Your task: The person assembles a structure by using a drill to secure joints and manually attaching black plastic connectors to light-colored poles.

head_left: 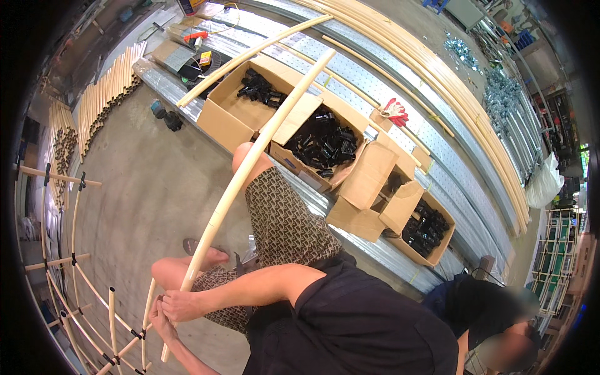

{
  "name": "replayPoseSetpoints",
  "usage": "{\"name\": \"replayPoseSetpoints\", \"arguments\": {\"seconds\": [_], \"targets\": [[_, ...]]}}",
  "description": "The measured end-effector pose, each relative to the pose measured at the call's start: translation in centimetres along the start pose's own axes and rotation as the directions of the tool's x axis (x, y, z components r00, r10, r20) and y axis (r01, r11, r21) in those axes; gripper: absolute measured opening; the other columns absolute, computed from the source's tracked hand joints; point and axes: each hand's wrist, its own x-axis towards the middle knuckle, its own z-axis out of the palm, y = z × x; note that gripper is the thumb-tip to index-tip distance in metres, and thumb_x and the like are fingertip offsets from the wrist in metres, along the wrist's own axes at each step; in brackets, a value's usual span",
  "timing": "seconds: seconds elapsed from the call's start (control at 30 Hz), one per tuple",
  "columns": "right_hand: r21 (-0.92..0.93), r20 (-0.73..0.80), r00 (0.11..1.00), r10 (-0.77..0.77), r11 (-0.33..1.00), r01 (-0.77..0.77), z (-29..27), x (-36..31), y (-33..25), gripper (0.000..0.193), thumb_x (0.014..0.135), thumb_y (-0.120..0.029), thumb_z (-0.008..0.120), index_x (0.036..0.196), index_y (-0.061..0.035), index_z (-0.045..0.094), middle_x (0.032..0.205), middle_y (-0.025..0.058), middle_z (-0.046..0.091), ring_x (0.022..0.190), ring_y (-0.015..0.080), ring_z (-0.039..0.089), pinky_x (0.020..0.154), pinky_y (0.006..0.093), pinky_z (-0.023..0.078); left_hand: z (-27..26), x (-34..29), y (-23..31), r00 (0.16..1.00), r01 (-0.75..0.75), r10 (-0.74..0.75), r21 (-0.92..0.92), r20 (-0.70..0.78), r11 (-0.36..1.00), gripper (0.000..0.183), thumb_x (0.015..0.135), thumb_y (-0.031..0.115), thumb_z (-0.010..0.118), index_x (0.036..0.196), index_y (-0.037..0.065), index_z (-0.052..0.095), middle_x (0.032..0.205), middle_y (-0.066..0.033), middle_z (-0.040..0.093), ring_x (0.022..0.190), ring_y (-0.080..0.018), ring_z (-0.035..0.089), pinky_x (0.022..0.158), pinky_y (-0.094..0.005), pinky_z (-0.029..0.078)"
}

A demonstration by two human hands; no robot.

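My right hand [180,306] and my left hand [161,320] meet at the lower left, both with closed fingers. Whatever small item is between their fingertips is too small to make out. A long cream pole [232,195] slants up to the right and passes behind my hands, its lower end showing beneath them. Close by stands a frame of cream tubes [150,300] joined by black connectors [136,335]. More of this curved frame [75,265] spreads along the left side. My bare knees, in patterned shorts, are beside the pole.
Open cardboard boxes [215,125] hold black connectors [322,140] on stacked metal planks [459,187]. Red-and-white gloves [395,112] lie behind them. Bundled cream tubes [109,94] stand at the upper left, and long tubes [412,53] run along the back. Another person [494,306] works at lower right.
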Motion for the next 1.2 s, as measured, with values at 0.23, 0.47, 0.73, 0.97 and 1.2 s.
{"name": "replayPoseSetpoints", "arguments": {"seconds": [0.23, 0.47, 0.73, 0.97, 1.2], "targets": [[0.197, 0.303, 0.821, -0.484, 0.874, 0.443, 0.3, 3.0, 4.1, 0.009, 0.072, -0.018, 0.068, 0.074, -0.0112, 0.073, 0.078, 0.0026, 0.068, 0.078, 0.0201, 0.066, 0.059, 0.0346, 0.05, 2.3, -0.6, 1.6, 1.0, -0.015, 0.016, -0.048, 0.015, 0.999, 0.027, 0.099, 0.022, 0.058, 0.106, -0.003, 0.064, 0.1, -0.0043, 0.067, 0.085, -0.0082, 0.062, 0.072, -0.0243, 0.049], [0.118, 0.364, 0.715, -0.597, 0.791, 0.601, -2.2, 5.7, 4.1, 0.007, 0.074, -0.018, 0.069, 0.076, -0.0175, 0.075, 0.074, -0.0064, 0.07, 0.075, 0.0158, 0.068, 0.055, 0.0365, 0.05, 1.9, -0.1, 1.9, 0.999, 0.006, -0.002, -0.071, 0.052, 0.997, 0.032, 0.099, 0.022, 0.058, 0.112, -0.006, 0.063, 0.104, -0.0072, 0.066, 0.09, -0.0106, 0.063, 0.077, -0.0248, 0.05], [0.112, 0.319, 0.782, -0.535, 0.841, 0.53, -0.5, 4.8, 3.8, 0.007, 0.074, -0.018, 0.069, 0.072, -0.0163, 0.075, 0.072, -0.0062, 0.069, 0.071, 0.0152, 0.066, 0.055, 0.0352, 0.047, 2.2, 0.2, 2.3, 0.999, -0.002, 0.005, -0.071, 0.041, 0.997, 0.034, 0.1, 0.022, 0.058, 0.115, -0.008, 0.062, 0.105, -0.0095, 0.066, 0.092, -0.0126, 0.064, 0.08, -0.0255, 0.051], [0.065, 0.215, 0.941, -0.26, 0.966, 0.252, -0.4, 1.7, 3.3, 0.016, 0.08, -0.021, 0.063, 0.072, -0.0107, 0.073, 0.078, 0.0011, 0.068, 0.081, 0.0188, 0.066, 0.065, 0.0338, 0.046, 2.2, 0.4, 2.3, 0.998, -0.013, 0.019, -0.088, 0.066, 0.996, 0.036, 0.1, 0.022, 0.058, 0.118, -0.009, 0.061, 0.107, -0.0115, 0.066, 0.093, -0.0143, 0.064, 0.082, -0.0261, 0.051], [-0.031, 0.031, 0.999, 0.025, 0.999, -0.024, -0.3, -1.3, 3.0, 0.016, 0.08, -0.023, 0.062, 0.078, -0.0082, 0.069, 0.086, 0.003, 0.065, 0.087, 0.021, 0.062, 0.068, 0.0333, 0.045, 4.1, 2.8, 3.0, 0.992, -0.051, 0.052, -0.016, 0.115, 0.999, 0.039, 0.102, 0.026, 0.054, 0.118, -0.009, 0.061, 0.107, -0.0124, 0.066, 0.095, -0.0156, 0.064, 0.085, -0.0265, 0.051]]}}
